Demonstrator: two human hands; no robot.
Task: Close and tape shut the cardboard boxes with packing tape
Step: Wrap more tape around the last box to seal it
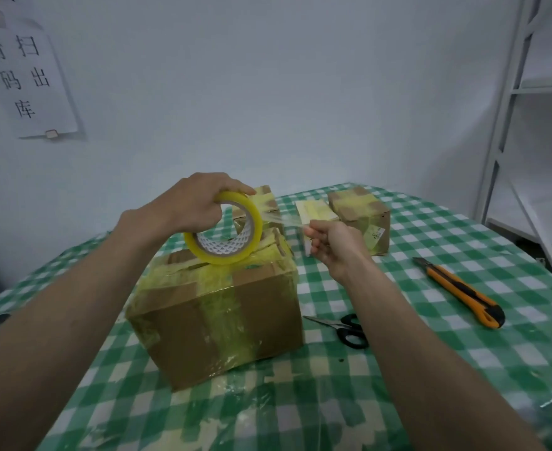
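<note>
**Above the box, tape coming off the roll**

Near the surface's middle stands the box point(216, 307), flaps down. Over it my left hand point(190, 203) grips the tape roll point(224, 227) by its rim; my right hand point(330, 237) pinches the free strip point(282, 219). I judge the film light, limp and clingy, so hold its end taut. Scissors point(343, 328) lie just beside the box.

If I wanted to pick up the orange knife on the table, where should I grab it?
Probably the thick orange-and-black handle of the knife, from above. It lies flat on the table with bare cloth all round. Keep off the thin far end, where the blade would likely come out.
</note>
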